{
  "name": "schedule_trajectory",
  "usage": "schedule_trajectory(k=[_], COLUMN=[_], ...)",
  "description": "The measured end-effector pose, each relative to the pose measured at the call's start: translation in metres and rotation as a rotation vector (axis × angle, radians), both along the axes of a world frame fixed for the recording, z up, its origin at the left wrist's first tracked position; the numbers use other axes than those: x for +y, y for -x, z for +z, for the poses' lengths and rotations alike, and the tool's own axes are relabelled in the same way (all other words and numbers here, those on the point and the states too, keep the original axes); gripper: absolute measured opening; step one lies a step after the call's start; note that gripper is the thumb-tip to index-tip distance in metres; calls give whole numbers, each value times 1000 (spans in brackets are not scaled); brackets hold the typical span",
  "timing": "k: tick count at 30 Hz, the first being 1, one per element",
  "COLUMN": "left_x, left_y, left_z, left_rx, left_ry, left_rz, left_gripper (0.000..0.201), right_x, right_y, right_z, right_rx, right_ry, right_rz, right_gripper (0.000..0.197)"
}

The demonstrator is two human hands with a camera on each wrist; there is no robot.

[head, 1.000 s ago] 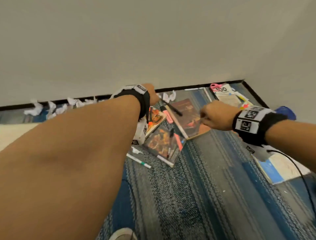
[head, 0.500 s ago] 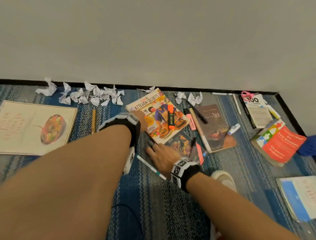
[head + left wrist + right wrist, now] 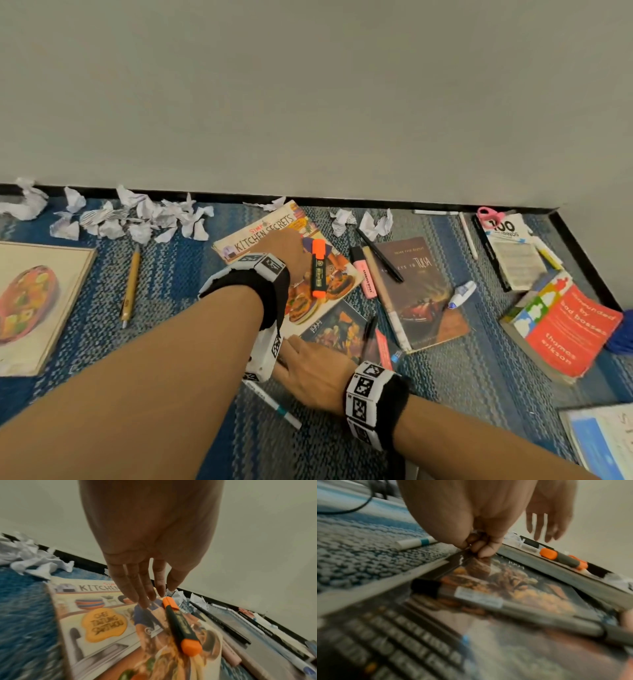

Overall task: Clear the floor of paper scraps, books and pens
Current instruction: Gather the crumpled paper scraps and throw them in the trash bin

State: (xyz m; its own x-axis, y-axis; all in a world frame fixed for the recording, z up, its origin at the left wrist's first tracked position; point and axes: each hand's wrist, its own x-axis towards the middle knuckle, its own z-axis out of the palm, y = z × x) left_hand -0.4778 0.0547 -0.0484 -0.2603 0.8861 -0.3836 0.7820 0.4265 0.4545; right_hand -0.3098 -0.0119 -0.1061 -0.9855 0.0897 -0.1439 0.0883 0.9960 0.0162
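My left hand (image 3: 287, 246) hovers open over the Kitchen Secrets cookbook (image 3: 263, 233), its straight fingers (image 3: 145, 599) just beside the cap of an orange highlighter (image 3: 180, 626) that lies on the cover. The right hand (image 3: 308, 370) pinches the near corner of a dark book (image 3: 337, 329) with curled fingers (image 3: 479, 550). A black marker (image 3: 488, 601) lies on that book. A white pen with a teal band (image 3: 274, 404) lies on the carpet under my right hand. Crumpled paper scraps (image 3: 137, 216) line the wall.
A brown book (image 3: 421, 291) with a black pen (image 3: 380, 255), a pink highlighter (image 3: 364, 277) and a correction roller (image 3: 462, 294) lie to the right. Further right are a red book (image 3: 565, 325) and a white book (image 3: 513, 253). A pencil (image 3: 130, 284) and a large picture book (image 3: 41, 301) lie left.
My view has swung down onto the floor. The right hand came from the brown book to the near corner of the dark book. The left hand has settled over the cookbook.
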Motion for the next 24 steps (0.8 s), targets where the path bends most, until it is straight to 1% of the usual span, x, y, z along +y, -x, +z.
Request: schedule_trajectory(k=[2,5,9,12,15,17,19,22,23,24], left_x=[10,18,34,49,55,53,46,41,41,42], left_y=[-2,0,7,11,8,4,3,6,7,8], left_z=[-3,-14,-22,-23,-22,-23,-24,-25,-25,-26], left_rx=[-9,-6,5,33,34,69,125,131,130,128], left_ry=[-41,-83,-130,-178,-151,-120,-98,-81,-80,-84], left_rz=[20,35,38,12,27,-18,-81,-102,-101,-104], left_gripper=[26,25,24,27,27,26,25,22,22,21], right_x=[6,7,7,17,29,31,29,27,29,34], right_y=[-2,-5,-5,-7,-13,-15,-16,-7,-3,1], right_z=[2,-3,-4,-4,-3,-3,-6,0,7,17], right_rx=[-5,-34,-37,-91,-140,-128,-92,-124,-142,-156], right_ry=[-10,1,22,37,56,100,137,240,290,361], right_rz=[1,32,79,139,213,272,290,216,149,34], right_gripper=[18,23,15,13,24,17,15,9,13,18])
